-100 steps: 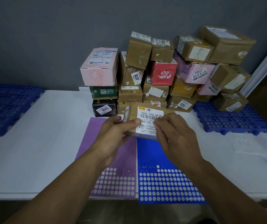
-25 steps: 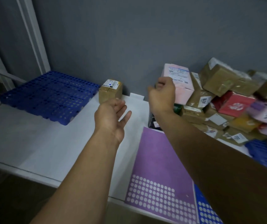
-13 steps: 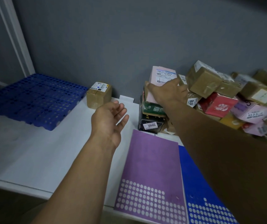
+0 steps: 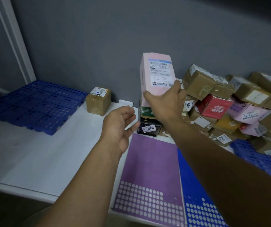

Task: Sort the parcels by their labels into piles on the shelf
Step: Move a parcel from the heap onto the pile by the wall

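Gripping pink parcel (image 4: 157, 74) marked "1-2"

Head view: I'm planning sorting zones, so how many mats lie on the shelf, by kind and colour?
Blue perforated pallets: 2
Purple dotted sheet: 1
Blue dotted sheet: 1
Total: 4

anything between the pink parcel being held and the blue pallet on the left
Yes: a small brown parcel stands at the right edge of the blue pallet, between it and the pink parcel the right hand grips.
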